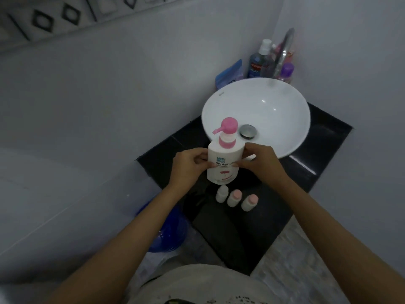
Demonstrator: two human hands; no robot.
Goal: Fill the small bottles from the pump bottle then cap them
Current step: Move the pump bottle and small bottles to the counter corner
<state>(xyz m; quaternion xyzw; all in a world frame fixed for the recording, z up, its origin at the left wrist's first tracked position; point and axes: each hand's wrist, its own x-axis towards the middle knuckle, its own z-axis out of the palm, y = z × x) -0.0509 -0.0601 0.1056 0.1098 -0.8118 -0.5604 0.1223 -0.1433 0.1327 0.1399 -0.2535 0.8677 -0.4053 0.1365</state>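
A white pump bottle (223,160) with a pink pump head is held upright above the black counter (241,233). My left hand (188,166) grips its left side and my right hand (259,162) grips its right side. Just below it, three small white bottles stand in a row on the counter: the left small bottle (221,194) has a white top, the middle small bottle (234,198) and the right small bottle (249,202) show pink tops. The pump spout points left.
A round white basin (285,132) with a metal drain sits behind the bottle. A tap (283,51) and several toiletry bottles stand in the far corner. Grey tiled walls close in left and right. A blue bucket (166,229) sits on the floor at left.
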